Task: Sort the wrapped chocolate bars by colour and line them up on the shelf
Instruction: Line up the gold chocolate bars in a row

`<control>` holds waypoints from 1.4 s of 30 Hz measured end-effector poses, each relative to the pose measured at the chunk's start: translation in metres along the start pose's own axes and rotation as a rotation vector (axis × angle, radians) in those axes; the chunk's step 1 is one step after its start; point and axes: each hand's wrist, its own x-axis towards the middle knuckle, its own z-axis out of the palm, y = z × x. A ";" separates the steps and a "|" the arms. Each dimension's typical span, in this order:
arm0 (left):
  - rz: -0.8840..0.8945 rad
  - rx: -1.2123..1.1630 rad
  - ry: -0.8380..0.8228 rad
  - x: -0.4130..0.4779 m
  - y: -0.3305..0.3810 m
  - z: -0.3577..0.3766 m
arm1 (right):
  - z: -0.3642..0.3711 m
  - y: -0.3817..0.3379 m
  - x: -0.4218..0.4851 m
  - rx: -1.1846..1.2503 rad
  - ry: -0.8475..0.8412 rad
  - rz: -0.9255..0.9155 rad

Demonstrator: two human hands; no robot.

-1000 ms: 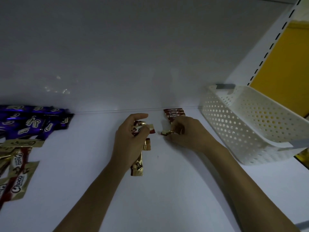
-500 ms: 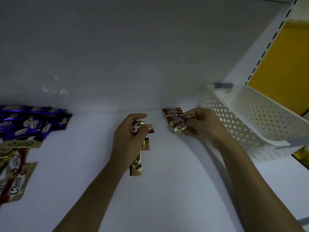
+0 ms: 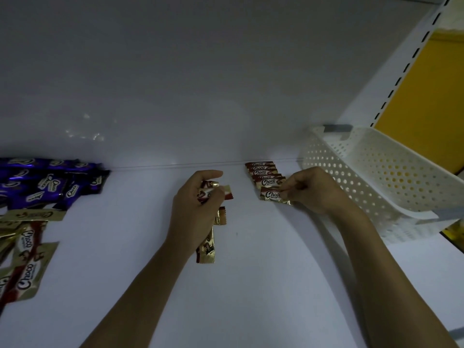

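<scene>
Both arms were bare: the left forearm and right forearm showed uncovered skin to the frame's bottom edge; the left hand and right hand were bare, slender-fingered.

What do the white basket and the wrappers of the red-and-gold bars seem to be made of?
White basket: looks like moulded plastic, matt, with regular round holes in its walls. Red-and-gold bars: wrappers look like thin metallised film, as the gold edges glint and the ends are crimped; foil or plastic, I cannot tell.
</scene>
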 end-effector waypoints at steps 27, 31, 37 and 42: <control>0.067 0.011 -0.086 -0.002 0.005 0.000 | 0.033 -0.038 -0.018 0.594 -0.103 -0.287; 0.081 0.040 -0.084 -0.001 0.003 0.000 | 0.029 -0.037 -0.019 0.658 -0.173 -0.299; 0.127 0.058 -0.079 -0.002 0.002 0.002 | 0.020 -0.025 -0.011 0.297 -0.009 -0.332; 0.109 0.038 -0.049 0.000 0.001 0.001 | 0.010 0.008 0.006 -0.159 0.132 -0.156</control>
